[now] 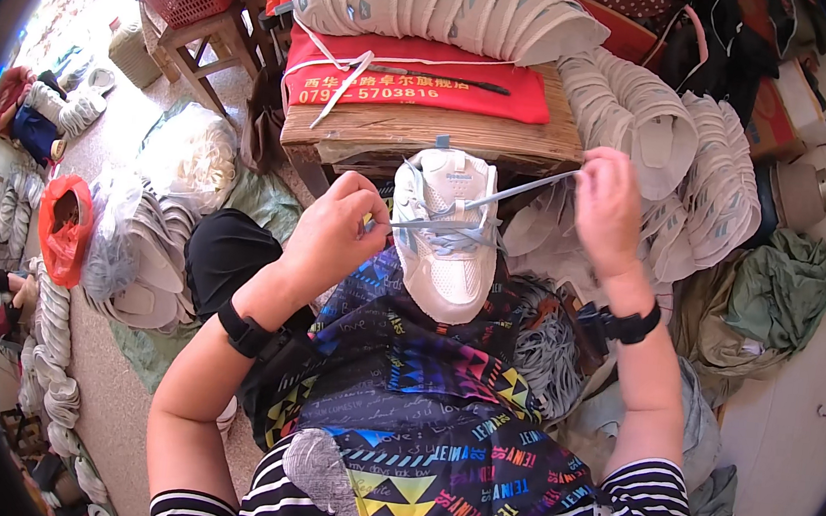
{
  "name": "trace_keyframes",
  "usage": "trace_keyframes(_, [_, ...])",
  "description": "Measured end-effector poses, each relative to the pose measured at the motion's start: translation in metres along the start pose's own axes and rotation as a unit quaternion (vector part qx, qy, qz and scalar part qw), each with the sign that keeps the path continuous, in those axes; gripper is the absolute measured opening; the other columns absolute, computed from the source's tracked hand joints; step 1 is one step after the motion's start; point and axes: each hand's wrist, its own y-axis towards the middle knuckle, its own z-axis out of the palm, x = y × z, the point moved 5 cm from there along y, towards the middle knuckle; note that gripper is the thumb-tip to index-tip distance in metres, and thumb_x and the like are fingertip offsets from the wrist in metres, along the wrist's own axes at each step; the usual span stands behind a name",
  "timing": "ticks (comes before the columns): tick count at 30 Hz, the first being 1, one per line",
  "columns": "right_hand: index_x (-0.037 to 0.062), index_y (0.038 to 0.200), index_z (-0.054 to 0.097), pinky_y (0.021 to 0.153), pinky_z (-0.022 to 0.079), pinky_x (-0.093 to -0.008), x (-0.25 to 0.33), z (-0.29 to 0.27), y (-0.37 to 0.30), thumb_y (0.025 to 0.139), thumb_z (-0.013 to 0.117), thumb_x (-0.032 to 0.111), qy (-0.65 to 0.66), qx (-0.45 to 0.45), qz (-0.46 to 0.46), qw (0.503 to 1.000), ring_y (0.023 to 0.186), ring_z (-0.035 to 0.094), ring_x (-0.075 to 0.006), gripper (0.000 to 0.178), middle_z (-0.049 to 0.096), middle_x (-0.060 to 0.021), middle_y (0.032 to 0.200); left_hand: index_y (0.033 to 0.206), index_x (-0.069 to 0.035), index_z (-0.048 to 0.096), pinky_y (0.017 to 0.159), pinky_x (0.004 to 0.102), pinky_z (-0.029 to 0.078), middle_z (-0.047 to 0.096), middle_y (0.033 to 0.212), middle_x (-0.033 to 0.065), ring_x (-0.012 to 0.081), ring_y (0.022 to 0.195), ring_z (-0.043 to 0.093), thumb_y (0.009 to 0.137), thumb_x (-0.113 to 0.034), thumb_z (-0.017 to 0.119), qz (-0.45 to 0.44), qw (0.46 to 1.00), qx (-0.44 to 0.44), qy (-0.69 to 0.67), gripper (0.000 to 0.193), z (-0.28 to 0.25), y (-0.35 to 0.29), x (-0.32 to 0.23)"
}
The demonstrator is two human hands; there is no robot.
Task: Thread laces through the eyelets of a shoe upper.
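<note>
Currently, the left hand and right hand each pinch blue lace, stretched from the white shoe.

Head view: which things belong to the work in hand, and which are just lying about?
Part of the work:
white shoe
blue-grey lace, held by left hand and right hand
grey strand bundle, probably

Apparently just lying about:
red basket
orange-red bag
green cloth
</note>
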Motion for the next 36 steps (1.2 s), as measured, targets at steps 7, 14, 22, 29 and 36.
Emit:
trace_keyframes(7, [0.0032, 0.095, 0.054, 0.081, 0.046, -0.0453, -0.163, -0.049, -0.032, 0.088, 0.058, 0.007, -0.150, -0.033, 0.121, 0.981, 0.094, 0.056, -0.0376, 0.009, 0.055, -0.0163, 0.099, 0.090, -0.005, 0.062, 0.067, 0.0335, 0.049, 0.054, 0.100, 0.0078, 0.0232, 0.079, 0.057, 0.080, -0.004, 0.068, 0.103, 0.994, 0.022, 0.035, 0.012, 0.019, 0.010, -0.017])
trace_keyframes(14, [0.0051, 0.097, 0.055, 0.080, 0.047, -0.0494, -0.234, -0.120, -0.048, 0.091, 0.057, 0.016, -0.315, -0.073, 0.214, 0.922, 0.096, 0.058, -0.0395, 0.013, 0.057, -0.0181, 0.105, 0.090, -0.006, 0.062, 0.064, 0.0326, 0.047, 0.053, 0.094, 0.0077, 0.0213, 0.071, 0.055, 0.082, -0.006, 0.070, 0.087, 0.994, -0.060, -0.007, 0.011, 0.033, 0.019, -0.015])
trace_keyframes(22, [0.0015, 0.099, 0.062, 0.081, 0.050, -0.0489, -0.268, -0.052, -0.100, 0.083, 0.060, 0.010, -0.192, 0.180, 0.322, 0.910, 0.097, 0.061, -0.0419, 0.018, 0.062, -0.0213, 0.106, 0.095, -0.007, 0.062, 0.060, 0.0345, 0.047, 0.053, 0.094, 0.0093, 0.0216, 0.063, 0.054, 0.082, -0.006, 0.070, 0.010, 0.994, -0.091, -0.051, 0.015, 0.023, 0.011, -0.009])
trace_keyframes(29, [0.0031, 0.096, 0.064, 0.075, 0.050, -0.0336, 0.039, 0.026, -0.033, 0.083, 0.068, 0.014, 0.301, 0.275, 0.134, 0.903, 0.084, 0.062, -0.0248, 0.017, 0.059, -0.0111, 0.092, 0.098, -0.006, 0.064, 0.066, 0.0371, 0.049, 0.050, 0.092, 0.0102, 0.0280, 0.075, 0.057, 0.083, -0.006, 0.070, 0.130, 0.986, -0.104, 0.028, 0.016, 0.019, 0.018, -0.027])
trace_keyframes(36, [0.0024, 0.087, 0.058, 0.064, 0.049, -0.0323, 0.054, 0.046, -0.046, 0.084, 0.068, 0.011, 0.381, 0.318, 0.217, 0.841, 0.069, 0.058, -0.0158, 0.013, 0.057, -0.0059, 0.078, 0.089, -0.004, 0.065, 0.069, 0.0379, 0.049, 0.051, 0.088, 0.0117, 0.0299, 0.077, 0.058, 0.081, -0.002, 0.069, 0.153, 0.973, -0.133, 0.112, 0.009, 0.001, 0.024, -0.027])
